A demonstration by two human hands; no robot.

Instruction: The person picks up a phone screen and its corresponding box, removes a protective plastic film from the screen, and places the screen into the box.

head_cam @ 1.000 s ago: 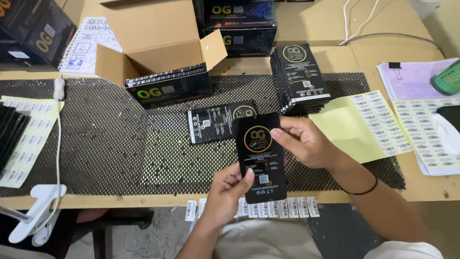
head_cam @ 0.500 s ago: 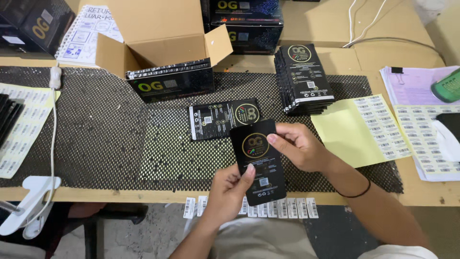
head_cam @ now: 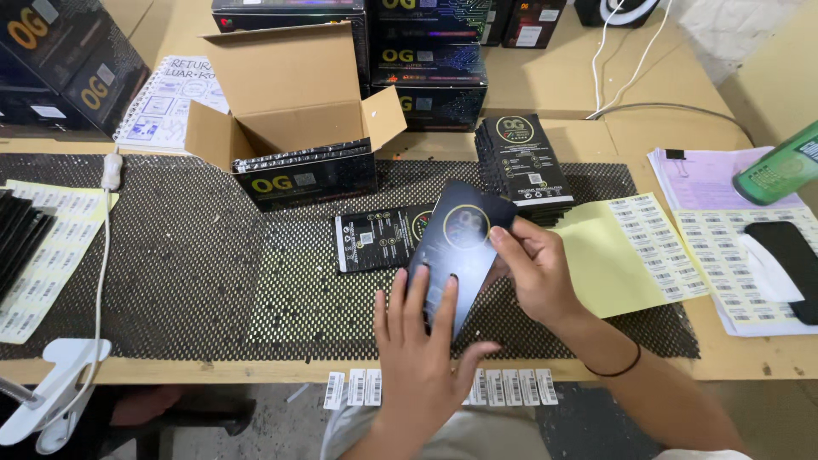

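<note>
Since the earlier frame the black packet [head_cam: 456,247] has tilted and lifted, now slanting above the mesh mat [head_cam: 187,264] instead of facing up flat. The right hand [head_cam: 532,268] pinches the packet's upper right edge between thumb and fingers, closed on it, while the left hand [head_cam: 422,345] lies open with fingers spread flat against its lower face. Another packet [head_cam: 379,240] lies flat on the mat just behind, a stack [head_cam: 520,162] of the same packets stands beside a yellow label sheet [head_cam: 626,251], and an open carton [head_cam: 290,128] sits farther back.
</note>
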